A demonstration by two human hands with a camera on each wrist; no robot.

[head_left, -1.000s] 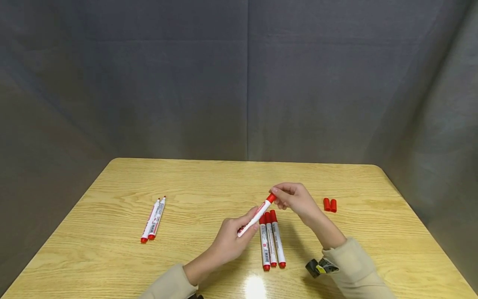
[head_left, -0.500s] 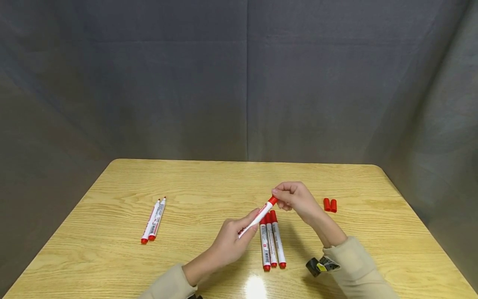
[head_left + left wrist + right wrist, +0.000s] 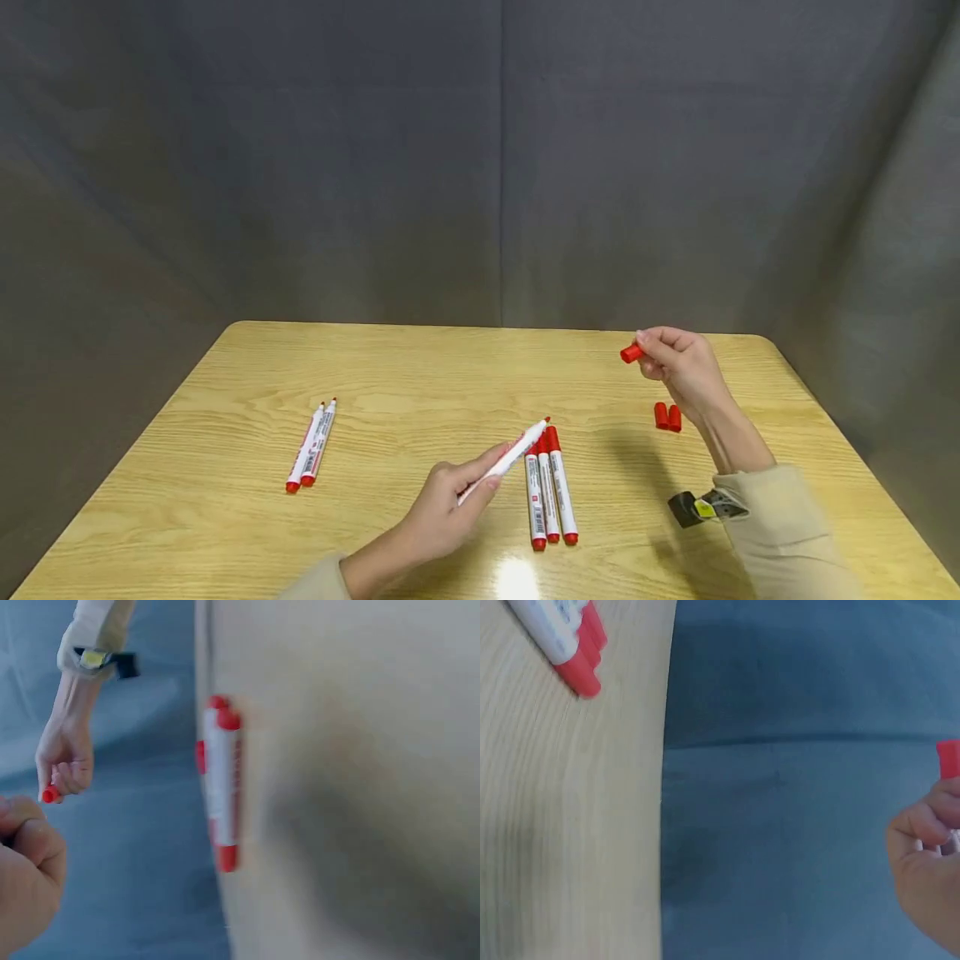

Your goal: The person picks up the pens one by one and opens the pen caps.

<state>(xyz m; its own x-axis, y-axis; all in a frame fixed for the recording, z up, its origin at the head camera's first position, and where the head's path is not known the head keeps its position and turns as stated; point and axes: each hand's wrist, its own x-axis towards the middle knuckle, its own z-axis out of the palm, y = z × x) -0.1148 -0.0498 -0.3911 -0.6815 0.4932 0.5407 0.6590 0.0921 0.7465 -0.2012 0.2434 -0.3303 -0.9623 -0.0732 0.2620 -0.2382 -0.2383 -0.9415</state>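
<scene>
My left hand (image 3: 442,510) grips a white marker (image 3: 512,457) by its barrel, its red tip bare and pointing up to the right. In the right hand (image 3: 686,371), raised over the far right of the table, a red cap (image 3: 632,352) is pinched between thumb and fingers. That cap also shows at the edge of the right wrist view. Three capped red markers (image 3: 564,500) lie side by side just right of the left hand, one partly behind the held marker. The left wrist view shows only part of the left hand (image 3: 26,877); its marker is out of sight there.
Two uncapped markers (image 3: 311,446) lie together at the left of the wooden table (image 3: 420,367). Below the right hand, two red caps (image 3: 667,417) stand or lie side by side. A grey curtain (image 3: 480,167) hangs behind the table's far edge.
The red cap has come off the held marker, and the right hand has carried it up and to the right. The left hand has drawn slightly down and left with the marker.
</scene>
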